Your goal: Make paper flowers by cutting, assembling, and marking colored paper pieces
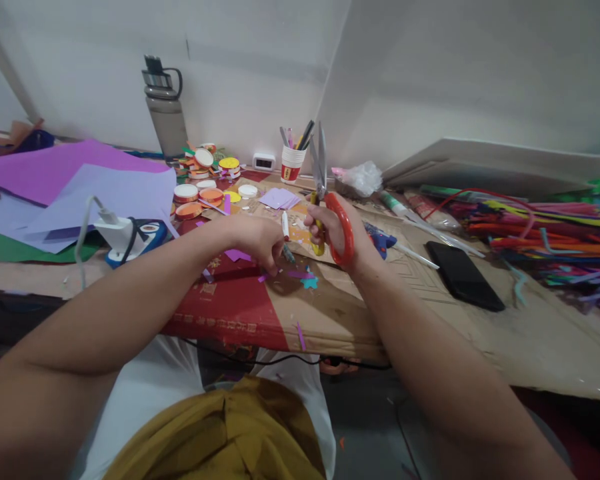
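- Scissors (321, 175) are raised above the worktop (555, 340), near the middle of the view; the long axis runs almost upright, handles low at 6 o'clock and tips at 12, towards the wall (240, 87).
- The blades look slightly parted; one handle loop is red, the other yellow.
- The right grip (336, 230) is closed round both loops, the red one encircling part of the hand; exactly which fingers pass through is hard to see.
- At 8 o'clock from the scissors, the left grip (264, 239) bends down, fingers bunched over small purple scraps (263, 279); whether it pinches one, I cannot tell.
- A white marker (285, 225) lies just beside that hand, its length running roughly from 12 to 6. A teal flower cut-out (309, 282) lies at 6 o'clock from the scissors.
- Lilac paper squares (279, 198) lie at 9 o'clock, a black phone (465, 275) at 4.
- At 10 o'clock, the paper cup (292, 165) of pens bears a red label with a yellow mark, too small to read.
- Pale characters run along the red cardboard (215, 313) at the near edge, too blurred to read.
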`<state>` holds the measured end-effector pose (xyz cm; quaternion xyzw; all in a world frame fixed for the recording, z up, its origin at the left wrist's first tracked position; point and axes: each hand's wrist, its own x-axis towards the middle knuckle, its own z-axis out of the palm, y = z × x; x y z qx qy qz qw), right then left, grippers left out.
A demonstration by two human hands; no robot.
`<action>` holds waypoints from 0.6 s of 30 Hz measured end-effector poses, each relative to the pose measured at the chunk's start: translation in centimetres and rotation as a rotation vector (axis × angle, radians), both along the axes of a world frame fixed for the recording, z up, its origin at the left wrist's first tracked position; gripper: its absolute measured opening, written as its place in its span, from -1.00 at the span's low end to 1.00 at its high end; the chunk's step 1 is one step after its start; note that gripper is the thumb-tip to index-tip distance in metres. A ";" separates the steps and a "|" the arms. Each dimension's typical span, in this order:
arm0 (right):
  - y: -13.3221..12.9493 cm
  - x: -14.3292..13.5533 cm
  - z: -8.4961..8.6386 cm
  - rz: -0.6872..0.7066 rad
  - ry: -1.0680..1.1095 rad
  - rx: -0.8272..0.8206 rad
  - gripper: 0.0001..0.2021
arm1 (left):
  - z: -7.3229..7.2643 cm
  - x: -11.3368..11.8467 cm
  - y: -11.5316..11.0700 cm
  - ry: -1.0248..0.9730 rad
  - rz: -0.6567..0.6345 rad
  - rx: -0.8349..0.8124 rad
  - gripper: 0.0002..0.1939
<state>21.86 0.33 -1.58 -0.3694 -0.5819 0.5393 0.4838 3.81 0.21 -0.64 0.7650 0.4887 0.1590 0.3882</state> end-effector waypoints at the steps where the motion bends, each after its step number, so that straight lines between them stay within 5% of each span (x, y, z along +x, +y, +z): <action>1: 0.0 0.0 0.0 -0.006 -0.002 0.000 -0.65 | -0.1 0.1 -0.1 0.016 -0.014 -0.002 -0.71; 11: 0.1 -0.1 -0.2 -0.016 -0.032 0.030 -0.67 | 0.7 0.9 -1.3 -0.038 -0.015 0.001 -0.70; 15: 0.1 -0.1 0.0 -0.025 -0.038 0.026 -0.67 | 1.6 1.0 -1.6 0.095 -0.218 -0.093 -0.71; 18: 0.0 -0.1 0.0 -0.013 -0.032 0.037 -0.67 | 1.9 0.5 -1.1 -0.020 -0.078 -0.082 -0.72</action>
